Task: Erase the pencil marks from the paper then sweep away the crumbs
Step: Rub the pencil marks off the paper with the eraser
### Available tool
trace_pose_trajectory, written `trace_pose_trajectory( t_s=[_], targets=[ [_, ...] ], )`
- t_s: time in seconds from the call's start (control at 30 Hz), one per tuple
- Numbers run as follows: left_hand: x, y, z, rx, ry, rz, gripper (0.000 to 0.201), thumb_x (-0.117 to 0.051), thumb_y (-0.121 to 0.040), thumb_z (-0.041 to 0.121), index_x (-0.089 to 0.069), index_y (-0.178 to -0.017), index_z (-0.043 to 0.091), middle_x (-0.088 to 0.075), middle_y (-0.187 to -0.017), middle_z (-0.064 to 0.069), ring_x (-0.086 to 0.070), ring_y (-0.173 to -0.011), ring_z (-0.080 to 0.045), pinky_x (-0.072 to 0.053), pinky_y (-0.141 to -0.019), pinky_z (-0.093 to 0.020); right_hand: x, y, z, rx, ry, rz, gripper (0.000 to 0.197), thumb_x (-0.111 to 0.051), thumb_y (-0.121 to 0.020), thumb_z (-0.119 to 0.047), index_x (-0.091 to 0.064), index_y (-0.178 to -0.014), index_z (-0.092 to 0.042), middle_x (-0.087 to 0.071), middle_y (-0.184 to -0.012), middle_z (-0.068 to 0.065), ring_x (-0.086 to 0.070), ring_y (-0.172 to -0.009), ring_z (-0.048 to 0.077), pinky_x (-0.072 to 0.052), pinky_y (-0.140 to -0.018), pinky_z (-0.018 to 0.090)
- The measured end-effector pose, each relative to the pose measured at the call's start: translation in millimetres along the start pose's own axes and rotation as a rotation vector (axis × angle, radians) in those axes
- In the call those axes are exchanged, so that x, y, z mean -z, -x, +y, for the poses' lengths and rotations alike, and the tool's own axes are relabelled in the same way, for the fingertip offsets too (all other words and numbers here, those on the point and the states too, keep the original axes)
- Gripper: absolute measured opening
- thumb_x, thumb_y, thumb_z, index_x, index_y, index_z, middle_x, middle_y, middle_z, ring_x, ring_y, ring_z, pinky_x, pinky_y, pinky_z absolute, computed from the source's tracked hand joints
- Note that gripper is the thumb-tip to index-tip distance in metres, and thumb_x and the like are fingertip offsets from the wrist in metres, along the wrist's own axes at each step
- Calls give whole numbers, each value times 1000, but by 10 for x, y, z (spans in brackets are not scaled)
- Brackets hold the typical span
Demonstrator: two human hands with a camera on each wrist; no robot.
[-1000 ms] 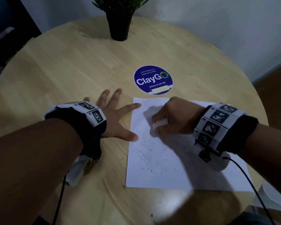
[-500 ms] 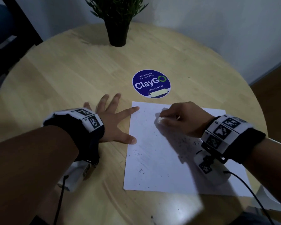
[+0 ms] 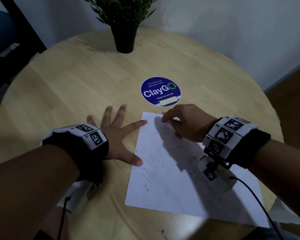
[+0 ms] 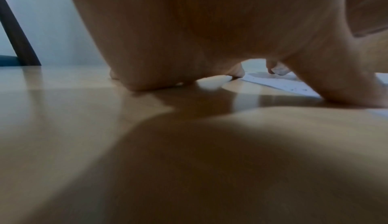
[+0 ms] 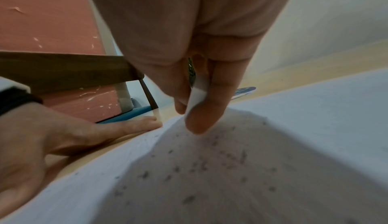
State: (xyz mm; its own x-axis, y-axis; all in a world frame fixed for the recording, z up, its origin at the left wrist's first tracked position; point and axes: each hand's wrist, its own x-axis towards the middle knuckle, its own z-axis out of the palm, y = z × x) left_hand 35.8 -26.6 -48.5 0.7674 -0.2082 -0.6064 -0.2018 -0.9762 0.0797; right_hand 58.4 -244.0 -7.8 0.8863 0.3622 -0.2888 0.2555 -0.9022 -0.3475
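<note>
1. The paper [image 3: 177, 170] lies flat on the round wooden surface [image 3: 76, 80], near the person, just this side of the blue sticker [image 3: 160, 91]
2. The left hand [image 3: 114, 135] is spread flat, fingers straight, holding nothing; its forefinger and thumb tips touch the paper's left edge, while the palm rests on bare wood, probably to pin the sheet so that rubbing cannot drag or crumple it
3. The right hand [image 3: 185, 122] hovers over the far left corner of the sheet, fingers curled down around a small white eraser [image 5: 197, 94]; the right wrist view shows it pinched between thumb and fingers with its lower end at the paper, a grip that suits pressing hard on a small spot
4. Dark eraser crumbs [image 5: 210, 166] are scattered across the sheet's middle and left, so erasing looks well advanced and sweeping not yet begun
5. The potted plant [image 3: 125, 23] stands at the far edge, well apart from the work
6. A risk: if the left hand lifts, the sheet may slide under the eraser
</note>
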Motion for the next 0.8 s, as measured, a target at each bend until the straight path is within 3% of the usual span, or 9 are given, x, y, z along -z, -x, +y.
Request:
trace_pose_trajectory(
  t_s=[0.07, 0.13, 0.23, 0.33, 0.47, 0.53, 0.6, 0.7, 0.8],
  targets=[
    [3, -13, 8, 7, -6, -7, 120, -59, -46, 92, 29, -125, 71, 52, -142, 7, 44, -134, -29, 9, -104, -71, -5, -23, 9, -26, 17, 19, 29, -51, -92, -11, -67, -113, -23, -64, -107, -2, -59, -98, 18, -39, -79, 21],
    [9, -31, 14, 12, -15, -17, 122, -59, -46, 92, 32, -124, 70, 54, -140, 7, 44, -134, -29, 10, -104, -71, 22, -28, 17, -71, -22, 59, 32, -51, -90, -10, -69, -113, -24, -66, -112, -1, -58, -105, 20, -40, -83, 23],
    [22, -35, 11, 14, -13, -34, 122, -59, -46, 92, 33, -123, 69, 55, -139, 8, 45, -133, -29, 10, -104, -71, 74, -40, -5, -36, 41, 59, 30, -54, -91, -16, -67, -118, -20, -68, -109, 0, -58, -104, 23, -41, -87, 27],
    [28, -35, 12, 13, -14, -38, 122, -59, -45, 92, 33, -122, 70, 55, -139, 8, 45, -134, -29, 9, -104, -71, 78, -106, -49, 16, 64, 46, 26, -58, -89, -16, -71, -111, -19, -71, -107, -2, -60, -105, 20, -44, -89, 29],
    [24, -37, 9, 14, -6, -28, 122, -60, -45, 92, 31, -123, 71, 54, -140, 8, 44, -134, -29, 9, -104, -71, 67, -179, -93, -54, -18, 26, 16, -63, -85, -23, -74, -97, -25, -59, -66, -14, -56, -75, 12, -41, -71, 23],
    [14, -44, 7, 11, -7, -30, 123, -59, -43, 93, 31, -123, 70, 55, -139, 8, 45, -134, -29, 10, -104, -71, 37, -170, -121, 9, 2, -45, 10, -64, -83, -32, -72, -80, -27, -52, -56, -10, -49, -61, 9, -40, -64, 26],
    [17, -45, 5, 11, 0, -32, 123, -60, -43, 93, 31, -124, 70, 55, -139, 8, 45, -133, -29, 10, -104, -71, 57, -191, -117, 16, 11, -66, 13, -64, -82, -36, -70, -72, -31, -55, -58, -7, -49, -61, 9, -41, -63, 28],
    [31, -33, 13, 9, 8, -36, 122, -61, -45, 91, 30, -123, 71, 55, -139, 8, 45, -134, -29, 10, -104, -71, 78, -251, -47, 5, 60, 28, 18, -59, -85, -29, -75, -90, -22, -67, -79, 3, -56, -75, 20, -40, -67, 28],
    [29, -38, 19, 19, -8, -40, 121, -61, -46, 90, 27, -127, 70, 55, -139, 8, 44, -134, -29, 9, -104, -71, -16, -189, -142, 129, 87, -81, 31, -51, -80, -40, -65, -69, -15, -49, -61, 8, -34, -60, 20, -39, -60, 31]
  ],
)
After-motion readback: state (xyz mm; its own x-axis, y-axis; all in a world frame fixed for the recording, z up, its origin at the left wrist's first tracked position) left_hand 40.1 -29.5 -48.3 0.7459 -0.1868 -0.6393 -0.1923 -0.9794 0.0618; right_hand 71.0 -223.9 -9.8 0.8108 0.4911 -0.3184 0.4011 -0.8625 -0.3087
